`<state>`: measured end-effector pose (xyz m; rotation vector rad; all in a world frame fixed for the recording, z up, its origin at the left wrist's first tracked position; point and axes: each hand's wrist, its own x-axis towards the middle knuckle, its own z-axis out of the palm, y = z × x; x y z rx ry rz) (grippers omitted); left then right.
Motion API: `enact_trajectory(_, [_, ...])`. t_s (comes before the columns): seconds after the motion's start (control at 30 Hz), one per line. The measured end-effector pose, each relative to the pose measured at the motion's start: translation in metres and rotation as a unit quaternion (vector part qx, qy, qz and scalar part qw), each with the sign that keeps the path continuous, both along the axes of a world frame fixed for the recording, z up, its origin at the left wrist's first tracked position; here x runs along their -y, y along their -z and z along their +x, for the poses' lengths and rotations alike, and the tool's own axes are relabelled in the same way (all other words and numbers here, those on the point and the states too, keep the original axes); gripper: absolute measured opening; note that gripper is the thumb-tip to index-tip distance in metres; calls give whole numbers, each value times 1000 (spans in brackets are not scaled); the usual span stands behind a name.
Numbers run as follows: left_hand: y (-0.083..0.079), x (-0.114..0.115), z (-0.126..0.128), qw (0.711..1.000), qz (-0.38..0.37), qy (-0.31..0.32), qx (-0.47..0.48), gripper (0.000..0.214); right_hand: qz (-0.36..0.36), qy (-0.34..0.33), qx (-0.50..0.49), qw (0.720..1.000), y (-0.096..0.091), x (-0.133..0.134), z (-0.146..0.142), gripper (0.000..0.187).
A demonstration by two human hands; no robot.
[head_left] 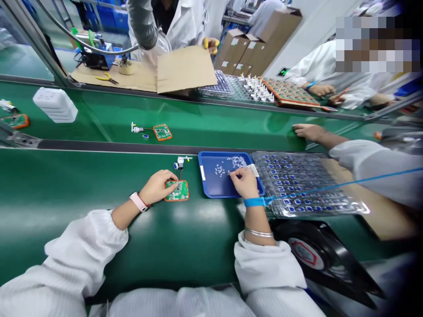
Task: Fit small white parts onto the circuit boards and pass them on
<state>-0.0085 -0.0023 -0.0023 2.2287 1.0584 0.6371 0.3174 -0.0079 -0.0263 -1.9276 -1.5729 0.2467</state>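
Note:
My left hand [160, 186] lies at the left edge of a green circuit board [181, 192] in an orange frame, gripping it against the green bench with thumb and fingers. A thin wire joins the board to a small white part [180, 162] with a cross-shaped end, just behind it. Over the blue tray [211, 190], my right hand [245, 181] has its thumb and fingertips pinched together near scattered tiny whitish pieces [220, 170]. Whatever is between those fingertips is too small to make out. A blue wrist strap [255, 202] circles my right wrist.
Right of the tray lie clear plastic trays [294, 185] holding small blue parts. A black fan [317, 251] stands near my right forearm. Beyond the rail, another wired board [162, 132] and a white container [55, 105] rest on the green belt. A co-worker's hand [309, 131] reaches over it.

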Motion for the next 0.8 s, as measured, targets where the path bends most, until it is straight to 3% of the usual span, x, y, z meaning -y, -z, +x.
enact_trajectory(0.17, [-1,0,0,1000,-1,1,-7,15,0,-2,12,1000,15,-2,6,15])
enact_trajectory(0.33, [-3,0,0,1000,-20,-5,13,15,-8,-26,23,999,6,-1,1,13])
enact_trajectory(0.4, [-2,0,0,999,-30,-17,29,15,11,-46,12,999,-5,3,-17,13])
enact_trajectory(0.5, [2,-2,0,997,-36,-45,59,15,60,-156,-54,984,-22,13,-68,13])
enact_trajectory(0.63, [5,-2,1,994,-40,-36,95,15,44,-272,-145,950,-27,27,-136,13])
enact_trajectory(0.8, [3,-2,2,994,-45,-14,99,13,27,-286,-169,943,-15,27,-153,14])
